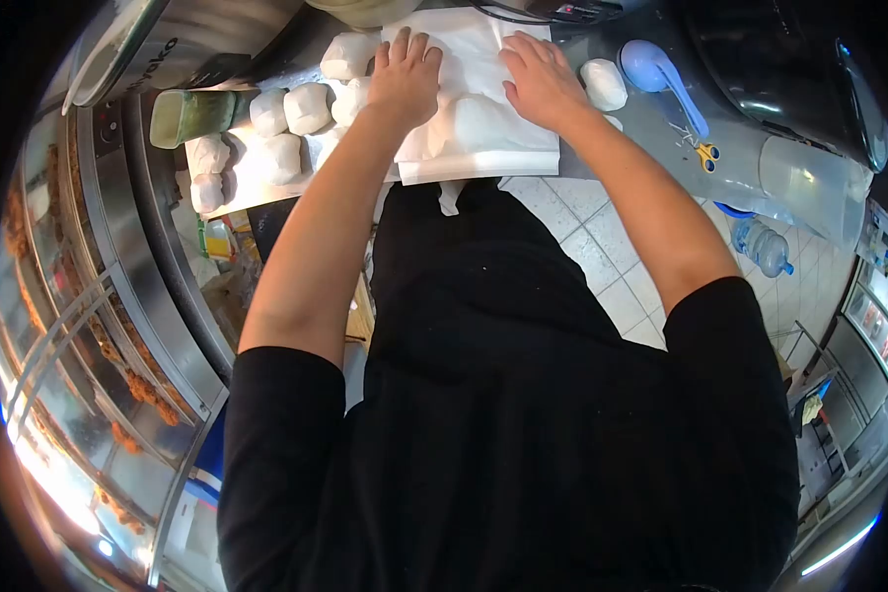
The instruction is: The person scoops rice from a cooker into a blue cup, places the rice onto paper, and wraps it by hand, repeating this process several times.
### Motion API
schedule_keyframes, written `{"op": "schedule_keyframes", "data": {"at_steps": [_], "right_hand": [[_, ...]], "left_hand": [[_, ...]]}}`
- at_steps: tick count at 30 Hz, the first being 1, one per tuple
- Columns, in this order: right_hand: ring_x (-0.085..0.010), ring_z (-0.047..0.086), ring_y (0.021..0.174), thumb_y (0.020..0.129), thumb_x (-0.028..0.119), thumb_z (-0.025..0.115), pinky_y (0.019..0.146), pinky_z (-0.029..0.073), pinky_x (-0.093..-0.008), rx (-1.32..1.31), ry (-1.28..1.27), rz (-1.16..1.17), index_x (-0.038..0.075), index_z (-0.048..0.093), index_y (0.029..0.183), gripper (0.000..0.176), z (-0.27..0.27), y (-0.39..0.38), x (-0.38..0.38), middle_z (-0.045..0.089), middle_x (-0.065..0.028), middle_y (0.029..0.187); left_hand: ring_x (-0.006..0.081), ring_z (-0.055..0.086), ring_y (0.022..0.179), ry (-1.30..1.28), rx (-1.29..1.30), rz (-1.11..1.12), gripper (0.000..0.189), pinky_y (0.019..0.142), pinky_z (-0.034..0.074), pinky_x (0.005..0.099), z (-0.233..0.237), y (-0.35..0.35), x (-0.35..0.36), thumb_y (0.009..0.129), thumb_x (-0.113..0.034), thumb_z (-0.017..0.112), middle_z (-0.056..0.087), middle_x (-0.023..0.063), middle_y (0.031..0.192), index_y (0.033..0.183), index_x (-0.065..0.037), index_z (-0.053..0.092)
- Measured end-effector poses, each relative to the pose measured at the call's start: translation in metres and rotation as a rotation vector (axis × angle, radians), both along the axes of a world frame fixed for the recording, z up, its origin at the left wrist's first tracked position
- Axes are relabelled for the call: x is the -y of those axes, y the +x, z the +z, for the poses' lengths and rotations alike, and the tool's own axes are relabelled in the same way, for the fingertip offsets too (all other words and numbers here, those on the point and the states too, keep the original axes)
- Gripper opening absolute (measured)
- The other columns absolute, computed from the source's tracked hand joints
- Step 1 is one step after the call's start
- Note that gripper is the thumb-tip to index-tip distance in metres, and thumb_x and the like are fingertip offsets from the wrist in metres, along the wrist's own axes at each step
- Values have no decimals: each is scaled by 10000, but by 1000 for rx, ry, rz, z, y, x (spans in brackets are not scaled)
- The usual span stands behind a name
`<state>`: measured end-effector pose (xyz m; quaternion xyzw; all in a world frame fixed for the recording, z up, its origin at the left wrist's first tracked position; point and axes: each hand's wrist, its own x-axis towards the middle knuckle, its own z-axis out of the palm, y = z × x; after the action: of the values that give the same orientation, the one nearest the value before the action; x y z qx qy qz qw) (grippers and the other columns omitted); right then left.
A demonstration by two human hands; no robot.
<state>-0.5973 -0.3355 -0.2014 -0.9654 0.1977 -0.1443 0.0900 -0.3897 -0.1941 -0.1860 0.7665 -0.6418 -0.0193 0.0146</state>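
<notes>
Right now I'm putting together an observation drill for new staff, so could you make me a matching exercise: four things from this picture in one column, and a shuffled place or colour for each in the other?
Things
1. Left hand
2. Ladle
3. Scissors
4. Bottle

Places and colours
A. Yellow handles
B. On the white sheet
C. Clear, with a blue end
D. Light blue, bowl and handle alike

Right pairs: 1-B; 2-D; 3-A; 4-C.
</notes>
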Motion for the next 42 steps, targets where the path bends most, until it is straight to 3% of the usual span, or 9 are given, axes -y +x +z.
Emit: {"op": "schedule_keyframes", "data": {"at_steps": [4, 8, 10, 15, 17, 21, 25, 36, 42], "right_hand": [[-314, 554, 1296, 872, 156, 747, 1095, 439, -523, -362, 262, 132, 88, 613, 1179, 342, 27, 18, 15, 590, -95, 1311], [-319, 580, 1262, 880, 148, 736, 1080, 441, -548, -213, 286, 22, 97, 628, 1127, 275, 42, 21, 20, 632, -99, 1244], [-328, 613, 1219, 877, 141, 710, 1092, 429, -579, -322, 542, 22, 108, 640, 1129, 264, 38, 20, 27, 669, -115, 1179], [-300, 598, 1278, 939, 188, 680, 1187, 305, -673, -172, 515, 7, 114, 665, 1062, 144, 38, 4, 19, 683, -78, 1224], [-273, 613, 1205, 909, 165, 680, 1125, 386, -609, 113, 88, 162, 125, 676, 1007, 106, 36, -7, 13, 676, -53, 1134], [-243, 605, 1046, 840, 126, 663, 942, 462, -472, -60, 98, 340, 135, 673, 977, 138, 42, -49, -24, 622, -29, 1015], [-244, 606, 1004, 837, 80, 638, 891, 488, -396, 26, 187, 197, 122, 670, 980, 153, 3, -61, -60, 609, -32, 1005], [-255, 643, 1054, 854, 188, 762, 929, 481, -415, 37, 233, 58, 114, 687, 1144, 309, 25, -43, -52, 680, -46, 1109], [-257, 671, 1007, 875, 144, 730, 920, 467, -417, 64, 324, -100, 124, 643, 1152, 291, 38, -30, -45, 705, -36, 997]], "left_hand": [[306, 547, 1319, 85, -127, -134, 298, 1129, 379, 541, 11, 15, 16, 906, -87, 616, 662, 125, 1285, 1204, -76, 615], [309, 574, 1349, 246, -170, -50, 211, 1241, 241, 622, 44, 18, 18, 924, -81, 591, 741, 88, 1155, 1126, -116, 641], [303, 548, 1381, 276, -109, -39, 174, 1234, 217, 661, 54, 15, 14, 929, -94, 599, 731, 73, 1199, 1089, -129, 659], [292, 455, 1476, 24, -27, -103, 81, 1216, 143, 758, 44, 17, -5, 943, -157, 632, 698, 28, 1316, 987, -137, 698], [284, 480, 1435, -204, 52, -176, 87, 1228, 187, 709, 55, 9, -19, 938, -164, 632, 691, 21, 1297, 983, -145, 705], [234, 615, 1070, -95, -32, -319, 98, 958, 477, 426, 48, -17, -65, 888, -159, 610, 637, 31, 985, 982, -160, 639], [321, 649, 998, -34, -380, -123, 114, 852, 534, 444, -12, -29, -86, 883, -109, 647, 621, 99, 975, 984, -93, 595], [318, 654, 950, -268, -221, -300, 279, 851, 506, 395, 22, -7, -55, 824, -82, 765, 667, 101, 1053, 1087, -88, 671], [365, 683, 919, -272, -649, 50, 75, 825, 543, 432, 37, -1, -35, 882, -60, 749, 728, 144, 930, 931, -19, 711]]}}
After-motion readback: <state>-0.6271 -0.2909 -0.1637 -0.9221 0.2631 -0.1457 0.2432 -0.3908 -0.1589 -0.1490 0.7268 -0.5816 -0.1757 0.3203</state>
